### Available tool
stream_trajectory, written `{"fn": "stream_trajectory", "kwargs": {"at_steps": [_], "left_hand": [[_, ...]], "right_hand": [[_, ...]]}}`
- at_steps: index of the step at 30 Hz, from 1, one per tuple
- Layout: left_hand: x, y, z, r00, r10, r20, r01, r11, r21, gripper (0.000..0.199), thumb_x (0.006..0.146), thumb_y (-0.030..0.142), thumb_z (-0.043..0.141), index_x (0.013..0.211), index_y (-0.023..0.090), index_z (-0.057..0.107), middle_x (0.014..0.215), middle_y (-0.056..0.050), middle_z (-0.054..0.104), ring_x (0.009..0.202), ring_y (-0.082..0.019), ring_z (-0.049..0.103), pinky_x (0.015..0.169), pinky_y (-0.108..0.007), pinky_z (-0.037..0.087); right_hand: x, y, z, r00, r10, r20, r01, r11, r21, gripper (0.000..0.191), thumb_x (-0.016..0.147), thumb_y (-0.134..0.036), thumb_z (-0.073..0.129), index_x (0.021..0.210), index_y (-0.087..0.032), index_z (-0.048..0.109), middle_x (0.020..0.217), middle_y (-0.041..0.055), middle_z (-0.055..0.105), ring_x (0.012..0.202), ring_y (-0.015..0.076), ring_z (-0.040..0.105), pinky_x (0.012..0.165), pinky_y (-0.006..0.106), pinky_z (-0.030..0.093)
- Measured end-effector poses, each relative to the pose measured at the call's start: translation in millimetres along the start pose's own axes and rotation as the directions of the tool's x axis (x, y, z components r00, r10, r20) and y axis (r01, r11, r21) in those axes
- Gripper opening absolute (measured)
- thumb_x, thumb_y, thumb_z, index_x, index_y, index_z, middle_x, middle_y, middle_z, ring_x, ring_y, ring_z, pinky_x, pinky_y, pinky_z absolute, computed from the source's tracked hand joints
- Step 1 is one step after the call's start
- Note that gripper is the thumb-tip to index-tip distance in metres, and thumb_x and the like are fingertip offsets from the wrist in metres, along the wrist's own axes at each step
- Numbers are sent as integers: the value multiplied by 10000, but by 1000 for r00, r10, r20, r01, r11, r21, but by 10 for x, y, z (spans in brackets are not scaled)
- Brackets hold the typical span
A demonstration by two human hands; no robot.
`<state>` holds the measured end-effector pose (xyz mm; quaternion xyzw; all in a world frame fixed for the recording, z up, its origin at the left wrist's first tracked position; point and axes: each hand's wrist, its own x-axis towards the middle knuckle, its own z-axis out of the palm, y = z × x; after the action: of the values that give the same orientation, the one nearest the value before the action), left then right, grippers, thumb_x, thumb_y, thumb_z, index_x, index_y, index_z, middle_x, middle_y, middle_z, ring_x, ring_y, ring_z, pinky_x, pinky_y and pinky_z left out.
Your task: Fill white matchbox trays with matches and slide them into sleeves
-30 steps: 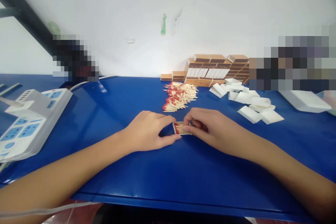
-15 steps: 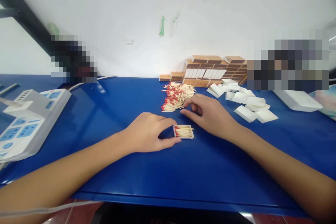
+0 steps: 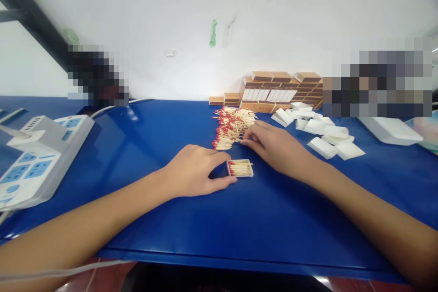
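My left hand (image 3: 191,171) rests on the blue table with thumb and forefinger around the left end of a small white matchbox tray (image 3: 241,176). Inside the tray lies a layer of matches (image 3: 240,168), red heads to the left, and one stick reaches over the right rim. Just beyond it is a loose pile of red-headed matches (image 3: 234,123). At the pile's right edge my right hand (image 3: 277,143) is closed, thumb and fingertips pinched on the stick ends of some matches. How many it grips is hidden.
Brown matchboxes (image 3: 284,83) are stacked against the wall behind the pile. Several white empty trays (image 3: 321,147) lie scattered to the right. A white power strip device (image 3: 41,159) with blue sockets stands at the left. Another white object (image 3: 390,132) is at far right.
My right thumb and fingers have closed together at the edge of the pile, and the nearest matches have shifted slightly toward me. My left hand stays on the tray.
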<state>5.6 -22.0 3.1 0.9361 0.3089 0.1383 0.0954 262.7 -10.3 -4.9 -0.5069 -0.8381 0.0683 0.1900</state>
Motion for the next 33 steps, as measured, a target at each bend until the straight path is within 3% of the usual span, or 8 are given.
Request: {"fn": "stream_trajectory", "kwargs": {"at_steps": [4,7,13,28,33], "left_hand": [[4,-19,14,995,-67,-70,69,997,24,377,934,524,649,1099,198,737,693,2,683,590,-145,627,559,-258,370],[7,-34,19,994,-70,-80,72,997,16,378,931,513,653,1133,204,732,686,9,676,575,-138,611,552,-257,357],[8,-37,15,996,-32,-85,32,999,-2,372,941,520,646,1092,192,735,668,13,665,563,-129,599,556,-243,377],[8,-35,16,998,-9,-61,9,1000,1,378,943,532,642,1070,190,740,680,16,671,565,-128,598,553,-247,374],[9,-27,13,998,-7,-59,7,1000,-5,384,941,532,644,1074,185,742,675,19,665,560,-127,595,546,-252,375]], "right_hand": [[-92,30,-127,1000,-2,7,1,997,73,185,1027,-367,535,940,-215,597,883,49,612,756,195,563,673,317,422],[-144,-45,-200,997,-4,77,-9,987,162,220,1034,-408,537,926,-227,602,825,27,601,718,181,552,646,302,412],[-198,-214,-185,977,-90,191,45,972,231,158,1036,-325,521,947,-227,608,905,40,637,762,176,585,661,294,429],[-223,-243,-251,968,-92,236,21,957,288,189,1024,-352,555,907,-230,639,839,16,635,701,153,556,635,288,412],[-208,-279,-234,981,-65,185,7,954,299,205,1026,-349,546,895,-223,640,814,13,620,674,146,538,621,285,400]]}}
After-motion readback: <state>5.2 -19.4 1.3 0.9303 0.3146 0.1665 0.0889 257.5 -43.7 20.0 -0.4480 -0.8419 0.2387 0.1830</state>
